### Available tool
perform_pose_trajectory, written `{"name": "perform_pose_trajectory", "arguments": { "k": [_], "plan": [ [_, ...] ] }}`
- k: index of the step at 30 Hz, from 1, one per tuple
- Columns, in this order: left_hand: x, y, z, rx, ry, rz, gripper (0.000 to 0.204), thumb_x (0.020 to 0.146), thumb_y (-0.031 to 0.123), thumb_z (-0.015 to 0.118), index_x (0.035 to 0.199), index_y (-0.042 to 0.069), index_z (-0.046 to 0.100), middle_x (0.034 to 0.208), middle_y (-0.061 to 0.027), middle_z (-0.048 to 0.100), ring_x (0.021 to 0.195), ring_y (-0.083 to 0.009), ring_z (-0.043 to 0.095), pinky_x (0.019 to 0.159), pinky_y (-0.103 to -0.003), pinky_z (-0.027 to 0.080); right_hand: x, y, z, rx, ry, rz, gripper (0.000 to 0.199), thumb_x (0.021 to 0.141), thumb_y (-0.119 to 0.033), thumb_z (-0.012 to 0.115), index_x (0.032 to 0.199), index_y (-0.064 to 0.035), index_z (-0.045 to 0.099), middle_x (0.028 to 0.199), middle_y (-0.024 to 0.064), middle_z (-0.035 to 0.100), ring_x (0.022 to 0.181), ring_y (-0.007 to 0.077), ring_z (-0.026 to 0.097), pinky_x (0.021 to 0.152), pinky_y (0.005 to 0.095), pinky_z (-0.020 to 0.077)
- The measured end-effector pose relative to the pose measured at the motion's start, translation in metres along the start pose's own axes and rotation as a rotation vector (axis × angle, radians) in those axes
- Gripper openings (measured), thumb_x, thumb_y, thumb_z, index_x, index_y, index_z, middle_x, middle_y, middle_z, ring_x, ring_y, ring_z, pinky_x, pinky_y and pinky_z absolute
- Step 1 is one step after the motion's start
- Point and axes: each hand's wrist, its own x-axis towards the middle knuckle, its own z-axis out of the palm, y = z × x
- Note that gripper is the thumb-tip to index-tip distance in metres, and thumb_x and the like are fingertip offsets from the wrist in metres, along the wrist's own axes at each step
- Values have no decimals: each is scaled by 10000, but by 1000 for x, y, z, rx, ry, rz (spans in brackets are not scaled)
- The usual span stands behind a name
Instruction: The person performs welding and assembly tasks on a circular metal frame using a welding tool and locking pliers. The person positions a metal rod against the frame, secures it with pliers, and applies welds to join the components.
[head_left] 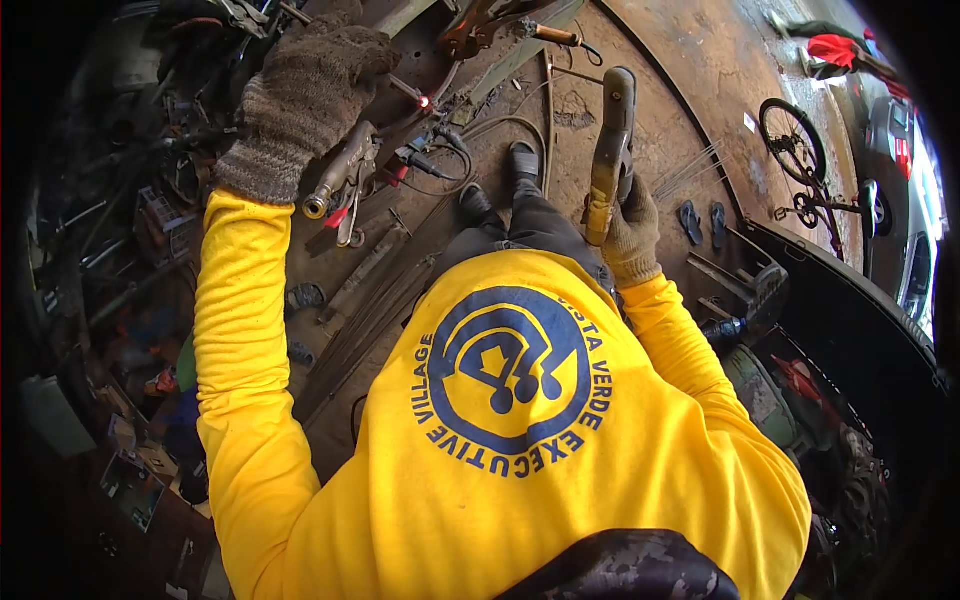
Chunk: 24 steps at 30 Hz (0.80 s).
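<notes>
My right hand (634, 238), in a knitted glove, is closed round a welding electrode holder (612, 140) with a grey, worn body and a yellowish lower part. A thin electrode (577, 75) sticks out leftward from its top, its tip glowing. At upper left my left hand (315, 100), in a dark knitted glove, is closed over a thin metal rod (404, 88); the fingers are partly hidden. Near the rod's end a red-hot spot (424, 102) glows. Just below that hand, a pair of locking pliers (345, 183) grips part of the metalwork.
A wooden-handled tool (556, 35) lies beyond the metalwork. Cables (500, 122) run over the floor near my feet. Metal scrap (130, 230) crowds the left. Slippers (705, 223), a bicycle (812, 165), a car (905, 190) and a person in red (835, 50) are at right.
</notes>
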Motion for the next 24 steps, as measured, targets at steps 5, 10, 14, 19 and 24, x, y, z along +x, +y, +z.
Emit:
{"name": "perform_pose_trajectory", "arguments": {
  "k": [5, 10, 14, 19, 24],
  "plan": [
    [-5, -6, -4, 62, -117, -62, 372, 764, 24, 743, 1113, 154, 745, 1247, -32, 701, 1375, -286, 519, 1129, -439, 427, -4, -6, -2, 95, 51, 85, 440, 948, -185, 747, 1318, 3, 601, 1182, 94, 703, 1040, 163, 651, 941, 306, 506],
    [-11, -14, -1, 127, 22, 96, 395, 730, 39, 763, 1101, 174, 756, 1254, -24, 702, 1373, -275, 527, 1120, -432, 432, 0, -14, -13, 161, 62, 33, 408, 975, -203, 726, 1320, -60, 561, 969, 54, 677, 813, 155, 662, 730, 300, 551],
    [-10, -12, -1, 104, 41, 92, 387, 728, 56, 773, 1091, 191, 763, 1258, -15, 703, 1370, -278, 532, 1125, -430, 427, 4, -27, -12, 221, 92, 30, 403, 984, -209, 716, 1323, -73, 545, 915, 49, 665, 757, 155, 661, 676, 307, 564],
    [-12, -19, 7, 117, 51, 85, 378, 732, 64, 774, 1085, 197, 765, 1263, -13, 701, 1367, -280, 536, 1128, -432, 424, 10, -17, -9, 197, 89, 7, 402, 979, -226, 724, 1306, -67, 554, 890, 43, 660, 730, 145, 654, 648, 302, 562],
    [-13, -20, 14, 119, 57, 72, 371, 735, 76, 775, 1082, 206, 767, 1268, -11, 698, 1361, -281, 540, 1130, -432, 423, 7, -21, -8, 225, 98, 27, 413, 971, -241, 736, 1297, -59, 558, 869, 38, 660, 708, 139, 650, 622, 297, 560]
  ]
}}
